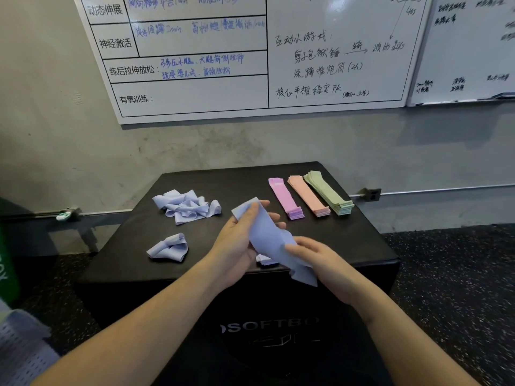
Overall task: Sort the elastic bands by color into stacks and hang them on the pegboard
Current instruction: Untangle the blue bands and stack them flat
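Note:
A pale blue elastic band [267,235] is held above the black soft box [362,240]. My left hand [239,243] grips its upper end with thumb on top, and my right hand [315,260] pinches its lower end. Under the band lies a small flat stack of blue bands [266,260], mostly hidden. A loose heap of blue bands [186,206] lies at the back left, and a smaller crumpled blue clump [168,247] sits nearer the front left. At the back right, three neat stacks lie side by side: purple [285,198], pink [308,195], green [328,192].
A grey perforated panel [22,346] shows at the bottom left corner. Whiteboards [250,87] with handwriting hang on the concrete wall behind the box. Speckled black flooring [459,274] lies to the right, and a wall socket [372,194] sits behind the box.

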